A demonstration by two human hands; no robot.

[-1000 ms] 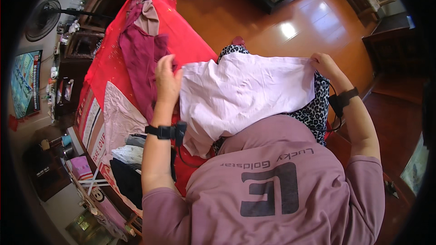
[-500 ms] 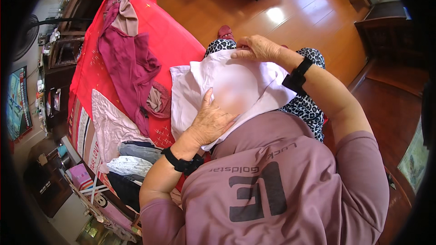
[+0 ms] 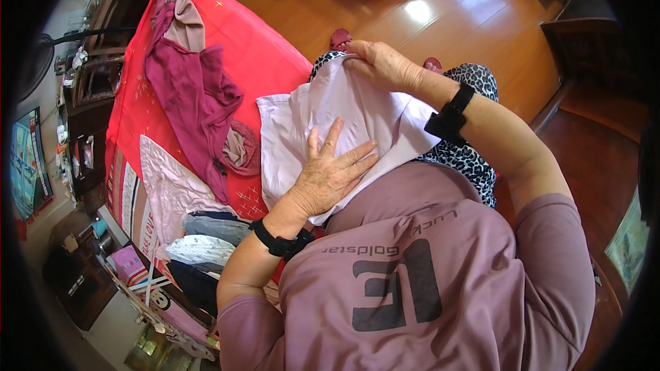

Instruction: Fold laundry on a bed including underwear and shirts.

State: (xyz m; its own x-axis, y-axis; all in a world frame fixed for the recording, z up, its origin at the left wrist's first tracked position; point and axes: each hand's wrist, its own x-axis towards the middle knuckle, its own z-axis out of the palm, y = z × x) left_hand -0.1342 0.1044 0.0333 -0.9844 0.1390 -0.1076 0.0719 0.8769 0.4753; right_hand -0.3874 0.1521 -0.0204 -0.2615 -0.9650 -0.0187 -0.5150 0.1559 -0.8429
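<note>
A pale pinkish-white cloth garment (image 3: 285, 130) lies spread over my lap, its left part reaching onto the red bedspread. My left hand (image 3: 331, 177) rests flat on it near my belly, fingers spread and nothing gripped. At the garment's far edge, my right hand (image 3: 385, 65) is closed, with the fabric pinched between thumb and fingers and drawn up slightly. Folds run from that pinch down toward my left hand. The cloth covers part of my leopard-print trousers (image 3: 474, 82).
On the red bedspread (image 3: 254, 41) to the left lie maroon trousers (image 3: 189, 89), a pale pink cloth (image 3: 172, 185) and a pile of folded clothes (image 3: 199, 251). Cluttered shelves (image 3: 103, 82) and a fan (image 3: 34, 65) stand beyond. Wooden floor (image 3: 419, 34) stretches ahead; dark wooden furniture (image 3: 591, 48) is at right.
My left hand has slid right and slightly away from me, its fingers now spread on the cloth. My right hand has moved a little left and farther out, drawing up the garment's edge.
</note>
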